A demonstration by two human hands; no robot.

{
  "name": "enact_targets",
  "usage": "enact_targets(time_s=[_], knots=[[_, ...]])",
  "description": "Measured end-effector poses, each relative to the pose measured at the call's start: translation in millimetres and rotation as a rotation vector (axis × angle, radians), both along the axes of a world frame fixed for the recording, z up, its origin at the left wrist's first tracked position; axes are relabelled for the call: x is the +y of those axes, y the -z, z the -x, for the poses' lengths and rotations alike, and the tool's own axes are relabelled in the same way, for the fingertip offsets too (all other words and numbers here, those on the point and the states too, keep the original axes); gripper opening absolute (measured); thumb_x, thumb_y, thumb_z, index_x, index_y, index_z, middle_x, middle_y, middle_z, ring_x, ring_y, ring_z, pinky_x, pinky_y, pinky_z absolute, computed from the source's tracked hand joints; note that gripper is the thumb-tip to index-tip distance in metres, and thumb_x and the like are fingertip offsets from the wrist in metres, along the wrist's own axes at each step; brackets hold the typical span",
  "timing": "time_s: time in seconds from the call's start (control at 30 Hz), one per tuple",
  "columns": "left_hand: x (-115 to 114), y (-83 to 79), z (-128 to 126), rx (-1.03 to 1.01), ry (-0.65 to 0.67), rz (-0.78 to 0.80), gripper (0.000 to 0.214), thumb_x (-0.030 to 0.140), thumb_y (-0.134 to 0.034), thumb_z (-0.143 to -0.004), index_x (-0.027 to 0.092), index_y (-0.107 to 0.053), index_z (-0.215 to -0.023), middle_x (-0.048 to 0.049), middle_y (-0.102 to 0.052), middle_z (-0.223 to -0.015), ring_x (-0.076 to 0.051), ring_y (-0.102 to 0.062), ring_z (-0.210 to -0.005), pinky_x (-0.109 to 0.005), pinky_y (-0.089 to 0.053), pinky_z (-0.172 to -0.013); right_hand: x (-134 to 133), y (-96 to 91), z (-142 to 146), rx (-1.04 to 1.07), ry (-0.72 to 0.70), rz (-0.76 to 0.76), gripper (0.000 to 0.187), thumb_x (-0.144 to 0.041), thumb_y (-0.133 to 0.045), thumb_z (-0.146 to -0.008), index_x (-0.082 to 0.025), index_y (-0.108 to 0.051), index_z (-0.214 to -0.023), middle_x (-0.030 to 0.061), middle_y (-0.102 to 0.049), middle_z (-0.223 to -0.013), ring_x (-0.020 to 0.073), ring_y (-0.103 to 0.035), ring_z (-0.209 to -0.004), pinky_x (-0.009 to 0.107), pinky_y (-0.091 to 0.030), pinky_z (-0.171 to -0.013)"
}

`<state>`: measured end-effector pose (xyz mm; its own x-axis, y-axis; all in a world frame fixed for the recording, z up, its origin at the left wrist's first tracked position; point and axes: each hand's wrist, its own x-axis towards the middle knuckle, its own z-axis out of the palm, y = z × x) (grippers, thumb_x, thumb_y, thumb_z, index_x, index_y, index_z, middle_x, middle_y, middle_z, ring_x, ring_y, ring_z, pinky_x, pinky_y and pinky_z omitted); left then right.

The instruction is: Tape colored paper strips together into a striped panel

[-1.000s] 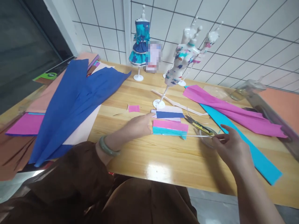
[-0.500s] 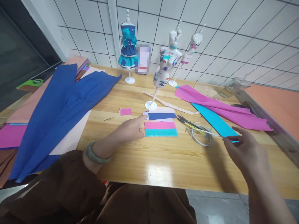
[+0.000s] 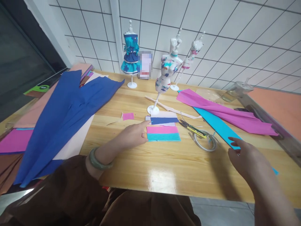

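Observation:
My left hand (image 3: 133, 136) rests on the wooden table (image 3: 164, 163), index finger stretched out and touching the left edge of a pink and teal paper piece (image 3: 163, 133). Just behind that lies a blue strip on white paper (image 3: 164, 120). My right hand (image 3: 245, 157) hovers over the long teal paper strip (image 3: 217, 125), to the right of a tape roll (image 3: 206, 142). Its thumb and fingers are pinched together; what they hold is too thin to see. Yellow-handled scissors (image 3: 193, 128) lie beside the roll.
Three small dress forms (image 3: 164, 78) (image 3: 130, 56) (image 3: 191, 55) stand at the back. A large blue paper sheet (image 3: 66, 113) covers the left side, and magenta paper (image 3: 225, 113) lies right. A small pink scrap (image 3: 128, 116), a glass bottle (image 3: 235, 91) and a clear bar (image 3: 270, 122) lie on the table.
My right hand has drawn away from the tape roll, to the right and toward me. The left hand has stayed at the paper's edge. The view shifted slightly.

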<state>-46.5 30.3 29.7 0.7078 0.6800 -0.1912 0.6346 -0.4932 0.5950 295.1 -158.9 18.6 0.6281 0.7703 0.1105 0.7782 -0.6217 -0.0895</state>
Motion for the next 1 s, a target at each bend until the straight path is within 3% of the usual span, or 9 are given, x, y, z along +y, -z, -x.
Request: enact_targets(time_s=[0.13, 0.2, 0.3, 0.37, 0.43, 0.5, 0.73, 1.0], knots=[[1.0, 1.7, 2.3, -0.011, 0.037, 0.001, 0.068, 0.021, -0.048, -0.072, 0.021, -0.034, -0.139, -0.0012, -0.066, -0.089, -0.017, -0.059, -0.080, -0.023, -0.041, -0.064, 3.5, -14.9, 16.9, -0.177, 0.068, -0.023, 0.044, -0.033, -0.045, -0.080, -0.016, -0.055, -0.120, 0.0194, -0.063, -0.107, 0.0322, -0.063, -0.089, 0.040, -0.047, -0.065], [0.7, 1.4, 3.4, -0.015, 0.058, -0.015, 0.067, 0.022, -0.047, -0.073, 0.020, -0.035, -0.138, -0.0018, -0.066, -0.088, -0.017, -0.059, -0.080, -0.023, -0.041, -0.065, 9.3, -20.0, 32.6, -0.204, -0.004, -0.130, 0.041, -0.034, -0.046, -0.081, -0.019, -0.057, -0.118, 0.0175, -0.064, -0.108, 0.0329, -0.061, -0.094, 0.041, -0.047, -0.067], [0.0, 1.2, 4.5, -0.017, 0.077, -0.041, 0.066, 0.022, -0.047, -0.074, 0.020, -0.034, -0.139, -0.0025, -0.065, -0.089, -0.018, -0.059, -0.081, -0.023, -0.041, -0.065, 22.9, -21.5, 65.9, -0.015, -0.282, -0.293, 0.030, -0.034, -0.049, -0.082, -0.022, -0.059, -0.107, 0.0103, -0.066, -0.104, 0.0267, -0.063, -0.091, 0.038, -0.050, -0.071], [0.0, 1.7, 4.9, -0.022, 0.078, -0.055, 0.067, 0.021, -0.046, -0.073, 0.021, -0.034, -0.139, -0.0025, -0.065, -0.091, -0.018, -0.059, -0.083, -0.023, -0.041, -0.065, 33.4, -18.4, 90.5, 0.093, -0.556, -0.316, 0.027, -0.031, -0.048, -0.085, -0.021, -0.058, -0.108, 0.0098, -0.066, -0.105, 0.0241, -0.060, -0.098, 0.037, -0.048, -0.082], [0.6, 2.5, 5.0, -0.029, 0.082, -0.063, 0.066, 0.020, -0.046, -0.073, 0.021, -0.035, -0.138, -0.0027, -0.065, -0.092, -0.018, -0.059, -0.083, -0.024, -0.041, -0.065, 43.2, -12.6, 111.3, 0.160, -0.741, -0.246, 0.029, -0.024, -0.045, -0.088, -0.021, -0.054, -0.115, 0.0103, -0.065, -0.106, 0.0224, -0.059, -0.100, 0.038, -0.047, -0.086], [1.5, 3.0, 5.0, -0.037, 0.097, -0.061, 0.066, 0.021, -0.046, -0.073, 0.020, -0.035, -0.138, -0.0026, -0.066, -0.092, -0.018, -0.059, -0.083, -0.024, -0.041, -0.065, 51.3, -5.0, 124.6, 0.182, -0.816, -0.208, 0.034, -0.019, -0.041, -0.089, -0.019, -0.048, -0.123, 0.0112, -0.065, -0.106, 0.0229, -0.059, -0.099, 0.041, -0.047, -0.085], [3.6, 0.9, 4.5, -0.021, 0.113, -0.039, 0.064, 0.021, -0.046, -0.073, 0.019, -0.037, -0.136, -0.0035, -0.066, -0.093, -0.018, -0.060, -0.081, -0.024, -0.040, -0.064, 64.1, 18.8, 123.9, 0.135, -0.883, -0.260, 0.038, -0.015, -0.043, -0.087, -0.013, -0.044, -0.125, 0.0121, -0.065, -0.091, 0.0241, -0.059, -0.086, 0.041, -0.049, -0.076], [10.5, 5.9, 7.3, -0.083, 0.089, -0.020, 0.059, 0.015, -0.043, -0.074, 0.019, -0.044, -0.132, -0.0039, -0.066, -0.093, -0.017, -0.060, -0.083, -0.024, -0.041, -0.067, 63.8, 20.1, 119.5, 0.214, -0.822, -0.256, 0.036, -0.019, -0.045, -0.086, -0.016, -0.048, -0.123, 0.0103, -0.066, -0.093, 0.0234, -0.061, -0.086, 0.040, -0.050, -0.076]])
